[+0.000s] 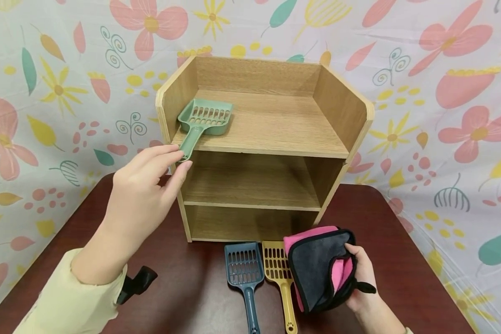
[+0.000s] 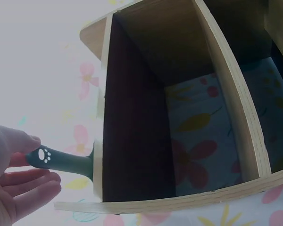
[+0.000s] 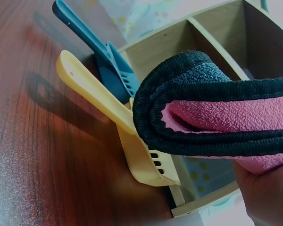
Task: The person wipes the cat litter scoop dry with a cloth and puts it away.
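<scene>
A green slotted litter scoop (image 1: 206,116) lies on the left of the wooden shelf's top board, its handle sticking out over the front edge. My left hand (image 1: 144,190) pinches the end of that handle between thumb and fingers; the left wrist view shows a paw-print cutout in the handle (image 2: 61,160). In my right hand (image 1: 363,278) is a folded cloth (image 1: 317,269), grey and pink with black edging. Beside the cloth, a yellow litter scoop (image 1: 281,273) and a blue litter scoop (image 1: 245,269) lie on the table before the shelf.
The wooden shelf (image 1: 250,147) has a walled top and two compartments below, and stands at the back of the dark red-brown table (image 1: 183,287). A flower-patterned curtain (image 1: 438,116) hangs behind it. A black strap piece (image 1: 139,283) sticks out near my left sleeve.
</scene>
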`<state>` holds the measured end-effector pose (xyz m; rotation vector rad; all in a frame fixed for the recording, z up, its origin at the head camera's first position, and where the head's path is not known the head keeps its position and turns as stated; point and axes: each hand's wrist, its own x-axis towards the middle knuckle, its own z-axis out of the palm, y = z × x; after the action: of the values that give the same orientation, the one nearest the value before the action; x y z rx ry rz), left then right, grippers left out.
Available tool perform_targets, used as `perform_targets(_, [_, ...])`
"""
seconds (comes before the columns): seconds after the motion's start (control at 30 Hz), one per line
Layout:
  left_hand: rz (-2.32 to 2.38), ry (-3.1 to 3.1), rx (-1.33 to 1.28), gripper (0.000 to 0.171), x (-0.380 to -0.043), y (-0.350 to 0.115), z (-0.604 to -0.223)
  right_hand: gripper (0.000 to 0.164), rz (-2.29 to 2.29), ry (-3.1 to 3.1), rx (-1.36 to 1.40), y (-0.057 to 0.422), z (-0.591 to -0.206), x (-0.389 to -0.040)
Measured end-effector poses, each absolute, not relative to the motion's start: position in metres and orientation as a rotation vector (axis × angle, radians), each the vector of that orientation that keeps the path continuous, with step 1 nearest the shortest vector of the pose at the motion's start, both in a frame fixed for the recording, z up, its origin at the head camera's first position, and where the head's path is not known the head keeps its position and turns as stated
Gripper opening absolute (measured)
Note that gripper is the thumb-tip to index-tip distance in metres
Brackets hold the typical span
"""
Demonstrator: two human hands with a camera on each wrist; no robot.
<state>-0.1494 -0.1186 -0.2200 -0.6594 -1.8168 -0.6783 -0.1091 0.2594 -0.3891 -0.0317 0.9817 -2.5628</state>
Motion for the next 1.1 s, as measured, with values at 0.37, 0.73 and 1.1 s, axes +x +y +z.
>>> perform_targets(0.37, [-0.419, -1.9, -0.635, 0.021, -0.167, -0.114, -0.218, 0.054, -2.558, 1.035, 0.046, 0.262, -0.391, -0.105])
perform_targets(0.73, [-0.308, -1.936, -0.563, 0.019, -0.184, -0.108, -0.21, 0.058, -2.529, 0.936, -0.054, 0.264, -0.388, -0.106])
perform_targets(1.1, [-0.301, -2.015, -0.503, 0.015, -0.198, -0.102, -0.202, 0.054, -2.543, 0.974, -0.003, 0.263, -0.386, -0.106])
